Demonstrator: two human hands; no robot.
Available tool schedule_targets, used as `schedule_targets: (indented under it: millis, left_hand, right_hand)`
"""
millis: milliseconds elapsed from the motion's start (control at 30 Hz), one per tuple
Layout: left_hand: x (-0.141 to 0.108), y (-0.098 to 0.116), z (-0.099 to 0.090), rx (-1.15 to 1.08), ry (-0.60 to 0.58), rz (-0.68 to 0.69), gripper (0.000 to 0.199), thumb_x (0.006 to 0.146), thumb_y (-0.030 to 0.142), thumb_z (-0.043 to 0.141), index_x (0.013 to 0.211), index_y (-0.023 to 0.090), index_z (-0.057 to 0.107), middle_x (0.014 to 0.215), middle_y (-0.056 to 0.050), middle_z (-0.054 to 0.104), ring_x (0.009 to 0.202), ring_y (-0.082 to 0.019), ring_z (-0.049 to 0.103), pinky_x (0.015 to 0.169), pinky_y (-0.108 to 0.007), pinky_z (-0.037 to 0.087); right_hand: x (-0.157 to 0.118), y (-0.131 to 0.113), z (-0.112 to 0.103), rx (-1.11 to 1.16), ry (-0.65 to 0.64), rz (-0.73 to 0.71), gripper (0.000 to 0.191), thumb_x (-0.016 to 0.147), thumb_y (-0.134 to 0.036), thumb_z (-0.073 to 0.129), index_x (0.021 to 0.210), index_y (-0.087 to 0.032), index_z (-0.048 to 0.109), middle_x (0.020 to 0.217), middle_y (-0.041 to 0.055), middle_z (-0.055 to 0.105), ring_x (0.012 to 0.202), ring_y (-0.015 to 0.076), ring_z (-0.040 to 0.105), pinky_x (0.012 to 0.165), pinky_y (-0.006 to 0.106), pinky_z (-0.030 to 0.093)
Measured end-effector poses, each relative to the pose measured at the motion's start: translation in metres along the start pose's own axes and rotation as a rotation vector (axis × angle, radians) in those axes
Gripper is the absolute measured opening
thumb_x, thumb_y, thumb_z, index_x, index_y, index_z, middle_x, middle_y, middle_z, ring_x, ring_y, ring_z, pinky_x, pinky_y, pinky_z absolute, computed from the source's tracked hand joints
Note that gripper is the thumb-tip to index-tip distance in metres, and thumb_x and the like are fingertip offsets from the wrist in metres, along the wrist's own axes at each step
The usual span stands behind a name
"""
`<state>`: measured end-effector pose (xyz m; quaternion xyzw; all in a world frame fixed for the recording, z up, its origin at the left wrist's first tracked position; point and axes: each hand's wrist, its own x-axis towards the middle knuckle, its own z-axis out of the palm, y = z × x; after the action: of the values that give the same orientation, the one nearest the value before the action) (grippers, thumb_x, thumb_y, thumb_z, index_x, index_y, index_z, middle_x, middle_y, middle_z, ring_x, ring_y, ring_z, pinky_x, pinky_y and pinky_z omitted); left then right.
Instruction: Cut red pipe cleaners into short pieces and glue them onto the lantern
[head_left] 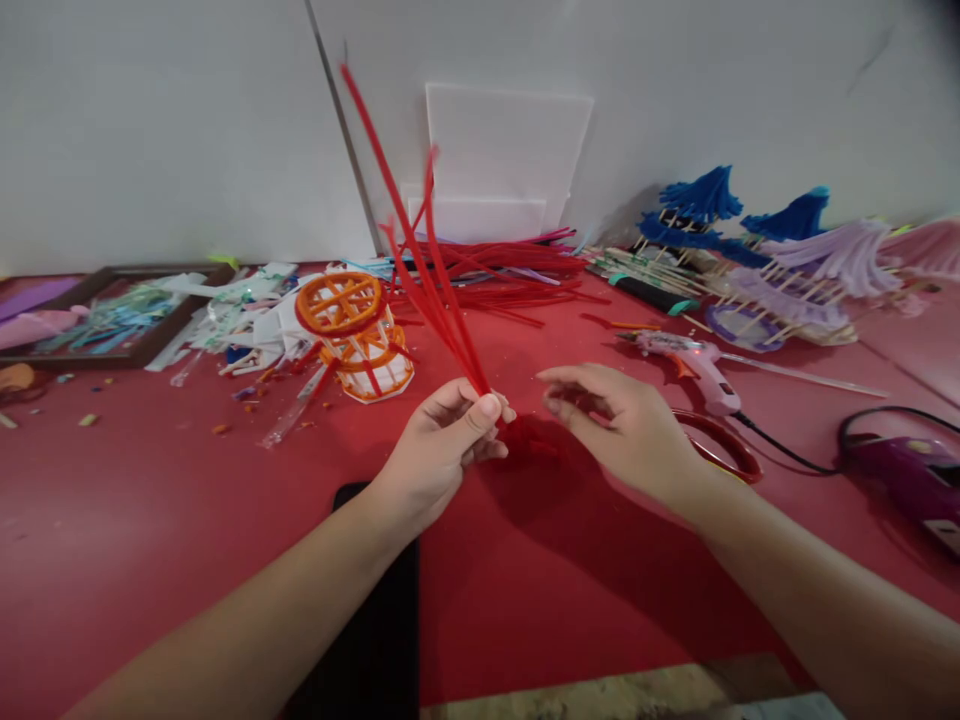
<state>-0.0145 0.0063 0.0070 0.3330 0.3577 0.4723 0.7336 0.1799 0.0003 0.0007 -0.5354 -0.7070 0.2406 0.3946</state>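
Bare forearms [255, 600] reach in from both bottom corners, and we go left to right over the red table [187, 520]! At the far left lies a brown frame [135, 355], coloured strips inside it, white scraps [262, 325] heaped just beside. Next stands the orange tower [360, 345], upright and ringed on top. Below it, partly under the wrist, a black slab [382, 610]. And centre stage, the left hand [450, 440]: thumb and fingers pinched on red stems [463, 345], gripped near the low end and fanning up and leftward! Behind them, a red pile [487, 265] and a white panel [510, 145] leaning on the wall. Over to the right hand [622, 415], loosely curled, thumb and forefinger parted, well clear of the bundle. Beyond it lie sticks [637, 270], a black-and-teal tool [649, 293] and a pink glue gun [694, 365], a red ring [731, 445] by the wrist. Then blue roofs [701, 195], a lilac tower [847, 260] and, far right, a purple device [900, 480].
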Motion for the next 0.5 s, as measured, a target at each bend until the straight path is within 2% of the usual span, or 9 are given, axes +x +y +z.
schedule_targets:
  millis: [133,200,267,367,500]
  left_hand:
    - [0.001,0.000,0.001,0.022,0.043,0.021,0.043,0.053,0.037,0.092,0.062,0.018,0.054,0.063,0.007,0.062,0.060,-0.007,0.057,0.053,-0.017,0.053]
    - [0.001,0.000,0.001,0.043,0.044,0.010,0.043,0.054,0.038,0.091,0.062,0.018,0.054,0.063,0.007,0.062,0.058,-0.006,0.056,0.052,-0.016,0.053]
    - [0.001,0.000,0.000,0.065,0.038,-0.015,0.043,0.055,0.038,0.090,0.063,0.017,0.054,0.063,0.006,0.063,0.056,-0.005,0.054,0.051,-0.016,0.053]
    - [0.001,-0.001,0.000,0.092,0.028,-0.056,0.042,0.058,0.039,0.089,0.064,0.017,0.054,0.064,0.005,0.064,0.053,-0.004,0.051,0.048,-0.015,0.051]
    - [0.002,-0.003,-0.002,0.110,-0.030,-0.103,0.039,0.061,0.037,0.088,0.065,0.017,0.055,0.062,0.006,0.061,0.046,-0.003,0.044,0.041,-0.014,0.047]
  right_hand:
    - [0.007,0.005,-0.010,-0.153,-0.233,-0.240,0.009,0.085,-0.027,0.064,0.083,-0.023,0.071,0.083,0.0067,0.071,0.083,0.0222,0.063,0.085,0.042,0.048]
    - [0.007,0.006,-0.011,-0.180,-0.356,-0.277,0.008,0.083,-0.031,0.068,0.082,-0.024,0.071,0.081,0.0052,0.069,0.082,0.0220,0.063,0.097,0.048,0.043]
    - [0.006,0.007,-0.010,-0.215,-0.427,-0.263,0.010,0.080,-0.032,0.072,0.085,-0.024,0.072,0.084,0.0053,0.069,0.085,0.0227,0.063,0.105,0.053,0.037]
    - [0.005,0.012,-0.007,-0.257,-0.449,-0.245,0.007,0.082,-0.026,0.069,0.088,-0.025,0.072,0.086,0.0053,0.070,0.087,0.0231,0.063,0.105,0.054,0.037]
    - [0.006,0.018,-0.004,-0.228,-0.388,-0.200,0.015,0.085,-0.016,0.059,0.087,-0.025,0.071,0.084,0.0039,0.072,0.082,0.0211,0.064,0.090,0.046,0.047]
